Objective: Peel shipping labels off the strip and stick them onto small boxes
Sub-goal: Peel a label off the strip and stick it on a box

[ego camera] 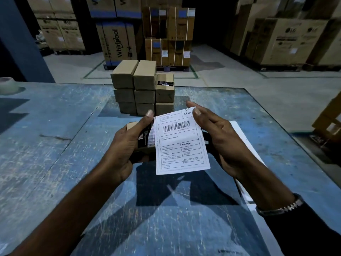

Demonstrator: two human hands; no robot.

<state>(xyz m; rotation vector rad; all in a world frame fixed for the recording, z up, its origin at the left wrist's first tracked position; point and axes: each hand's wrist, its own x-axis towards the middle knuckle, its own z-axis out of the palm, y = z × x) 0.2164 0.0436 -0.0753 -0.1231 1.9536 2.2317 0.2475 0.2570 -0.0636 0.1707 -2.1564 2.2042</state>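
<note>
Around me the warehouse floor (230, 74) is lined with big cartons (287, 39) stacked on pallets, one of them a tall box printed Whirlpool (118, 43). Nearer, the worn blue surface (55, 154) spreads out under my arms. At its far middle stands my stack of small boxes (144, 89), brown cartons piled in three columns; the top box of the right column carries a dark label on its near face. A white sheet or strip (239, 130) lies flat on the surface under my right forearm, mostly hidden, so I cannot tell what is printed on it. At the far left edge sits a pale roll of tape (7, 85). My left hand (127, 143) grips a small box (132, 126) held above the surface, the thumb stretched up along its top side and the fingers curled round underneath; the box has a black printed face turned toward me. My right hand (219, 137) holds the shipping label (180, 141), its thumb lying on the label's upper right corner beside the word CRED, the other fingers extended and close together behind the paper. The label hangs upright between my hands, its left edge meeting the box, its barcode and the words Pre-Paid facing me. A metal watch band (280, 206) circles my right wrist.
</note>
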